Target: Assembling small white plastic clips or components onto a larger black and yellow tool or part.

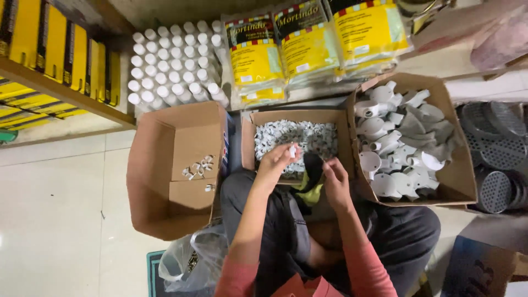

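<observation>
My left hand (276,161) is raised over the front edge of a small cardboard box (247,144) full of little white plastic clips (308,137), and it pinches one small white clip (292,150) between its fingertips. My right hand (335,184) is just to the right and slightly nearer, fingers curled beside a black and yellow-green cloth (311,179) lying on my lap. What the right hand grips, if anything, is hidden. I am sitting on the floor with my knees against the boxes.
An open carton (165,165) on the left holds a few white clips (199,166). A larger carton (459,176) on the right is full of white pipe fittings. Behind stand white tubes (173,60), yellow packets (308,47), round grey grilles (495,148) and a clear plastic bag (190,264).
</observation>
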